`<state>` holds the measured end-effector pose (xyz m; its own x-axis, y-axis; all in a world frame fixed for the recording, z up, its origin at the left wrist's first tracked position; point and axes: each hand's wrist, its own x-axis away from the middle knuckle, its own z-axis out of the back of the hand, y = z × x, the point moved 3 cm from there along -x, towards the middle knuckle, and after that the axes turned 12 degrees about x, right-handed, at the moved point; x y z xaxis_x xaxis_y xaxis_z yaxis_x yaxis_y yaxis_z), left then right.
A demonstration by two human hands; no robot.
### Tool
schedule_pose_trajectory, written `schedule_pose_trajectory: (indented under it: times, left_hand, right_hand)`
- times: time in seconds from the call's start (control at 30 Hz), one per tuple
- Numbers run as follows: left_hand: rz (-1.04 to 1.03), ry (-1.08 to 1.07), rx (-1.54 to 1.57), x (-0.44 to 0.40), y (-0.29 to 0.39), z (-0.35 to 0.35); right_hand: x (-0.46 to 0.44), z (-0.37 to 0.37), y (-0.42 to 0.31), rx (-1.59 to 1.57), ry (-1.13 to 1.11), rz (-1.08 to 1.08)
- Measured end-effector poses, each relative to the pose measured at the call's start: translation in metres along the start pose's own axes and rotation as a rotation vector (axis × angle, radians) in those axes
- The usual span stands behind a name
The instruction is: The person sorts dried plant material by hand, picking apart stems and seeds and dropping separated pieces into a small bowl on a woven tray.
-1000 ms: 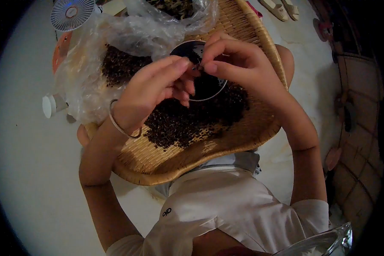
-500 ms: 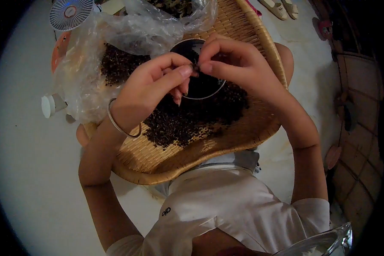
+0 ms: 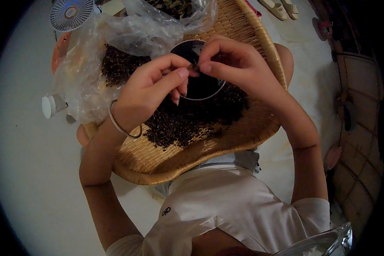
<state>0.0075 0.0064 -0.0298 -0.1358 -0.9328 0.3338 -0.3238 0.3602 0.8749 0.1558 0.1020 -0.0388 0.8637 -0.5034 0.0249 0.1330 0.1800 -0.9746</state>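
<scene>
Both hands meet over a round bowl (image 3: 205,99) with a pale rim and dark contents. My left hand (image 3: 155,81) pinches a small dark brown piece (image 3: 194,68) between thumb and forefinger. From the other side, the closed thumb and forefinger of my right hand (image 3: 230,57) touch the same piece. Its exact kind is too small to make out. The bowl rests on a woven bamboo tray (image 3: 136,160), and dark, crumbly dried plant bits (image 3: 179,123) lie heaped around it. The fingers hide part of the bowl's opening.
Left of the bowl, a clear plastic bag (image 3: 85,81) lies over the tray's edge, near more dark bits (image 3: 117,66). Dried leaves (image 3: 175,6) show at the top. A small fan (image 3: 71,13), a white-lidded cup (image 3: 51,106) and slippers (image 3: 279,9) are on the floor around.
The hands stay almost in place over the bowl. Only the fingertips have shifted slightly around the small dark piece.
</scene>
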Motion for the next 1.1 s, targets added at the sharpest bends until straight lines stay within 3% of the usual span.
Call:
schedule_pose_trajectory:
  times: [0.13, 0.2, 0.4, 0.6, 0.8, 1.1]
  left_hand:
    - [-0.008, 0.069, -0.002, 0.001, 0.003, -0.003]
    - [0.042, 0.069, -0.079, 0.001, 0.005, 0.0]
    - [0.105, 0.047, 0.001, 0.0, 0.006, -0.004]
    - [0.227, -0.013, 0.122, -0.001, 0.002, -0.002]
    - [0.17, 0.015, 0.184, -0.002, 0.0, -0.001]
    - [0.16, 0.061, 0.152, -0.004, -0.003, -0.001]
  right_hand:
    - [0.0, 0.003, -0.006, -0.066, -0.014, -0.007]
    - [0.002, 0.004, -0.011, -0.095, -0.081, -0.233]
    - [0.001, -0.002, -0.003, -0.228, -0.264, -0.306]
    - [0.001, -0.004, -0.001, -0.256, -0.294, -0.33]
    - [0.001, -0.003, -0.004, -0.115, -0.316, -0.266]
    - [0.001, -0.002, -0.003, -0.146, -0.298, -0.271]
